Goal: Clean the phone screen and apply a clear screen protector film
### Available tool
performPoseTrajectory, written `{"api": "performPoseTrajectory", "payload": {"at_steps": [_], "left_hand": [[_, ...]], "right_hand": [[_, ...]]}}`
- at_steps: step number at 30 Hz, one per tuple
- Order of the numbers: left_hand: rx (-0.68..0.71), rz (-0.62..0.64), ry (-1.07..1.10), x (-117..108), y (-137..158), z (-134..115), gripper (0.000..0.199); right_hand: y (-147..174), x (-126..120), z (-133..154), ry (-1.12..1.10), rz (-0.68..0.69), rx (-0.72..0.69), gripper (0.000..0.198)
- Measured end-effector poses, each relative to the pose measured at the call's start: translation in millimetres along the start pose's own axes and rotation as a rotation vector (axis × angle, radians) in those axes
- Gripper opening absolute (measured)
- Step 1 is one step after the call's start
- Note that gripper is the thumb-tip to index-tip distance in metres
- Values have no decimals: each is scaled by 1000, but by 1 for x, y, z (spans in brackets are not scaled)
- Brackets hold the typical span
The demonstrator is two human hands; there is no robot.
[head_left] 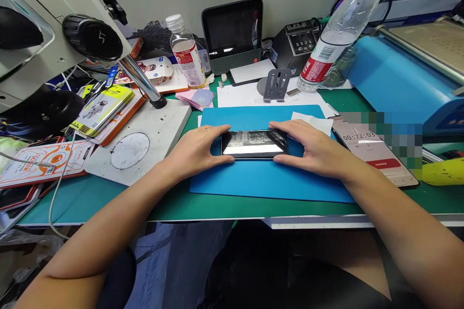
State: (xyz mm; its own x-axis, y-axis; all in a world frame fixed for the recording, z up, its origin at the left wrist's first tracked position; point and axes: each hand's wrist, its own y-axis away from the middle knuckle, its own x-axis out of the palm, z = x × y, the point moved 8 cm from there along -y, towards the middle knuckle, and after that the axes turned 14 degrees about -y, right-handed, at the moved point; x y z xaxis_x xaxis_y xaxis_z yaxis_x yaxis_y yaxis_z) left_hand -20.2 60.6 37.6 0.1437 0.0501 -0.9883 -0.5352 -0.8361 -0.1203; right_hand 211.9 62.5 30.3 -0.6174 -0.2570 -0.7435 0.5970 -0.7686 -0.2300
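Observation:
A black smartphone (pixel 254 144) lies sideways over the blue mat (pixel 261 178), its dark glossy face up and catching a bright reflection. My left hand (pixel 201 150) grips its left end, thumb along the near edge and fingers at the far edge. At the opposite end my right hand (pixel 308 147) holds it the same way. Whether the phone rests on the mat or is slightly raised, I cannot tell. Just behind my right hand sits a white paper sheet (pixel 313 123). Another phone (pixel 377 154), with a timer on its lit screen, lies beside my right wrist.
A microscope (pixel 90 41) overhangs the left, above its pale base (pixel 145 140). Boxed packs (pixel 105 108) are stacked there. Two plastic bottles, one smaller (pixel 188 60) and one tall (pixel 329 43), stand behind the mat, with a metal phone stand (pixel 277 84) between. A blue machine (pixel 402 77) fills the right.

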Motion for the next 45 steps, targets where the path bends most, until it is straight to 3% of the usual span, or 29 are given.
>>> {"api": "performPoseTrajectory", "payload": {"at_steps": [15, 35, 45], "left_hand": [[-29, 47, 1, 0, -2, 1, 67], [-8, 56, -43, 1, -1, -2, 72], [-6, 67, -21, 0, 1, -1, 73]], "right_hand": [[3, -3, -5, -19, 6, 15, 79], [3, -1, 8, 41, -15, -145, 56], [6, -7, -2, 62, -17, -39, 75]]}}
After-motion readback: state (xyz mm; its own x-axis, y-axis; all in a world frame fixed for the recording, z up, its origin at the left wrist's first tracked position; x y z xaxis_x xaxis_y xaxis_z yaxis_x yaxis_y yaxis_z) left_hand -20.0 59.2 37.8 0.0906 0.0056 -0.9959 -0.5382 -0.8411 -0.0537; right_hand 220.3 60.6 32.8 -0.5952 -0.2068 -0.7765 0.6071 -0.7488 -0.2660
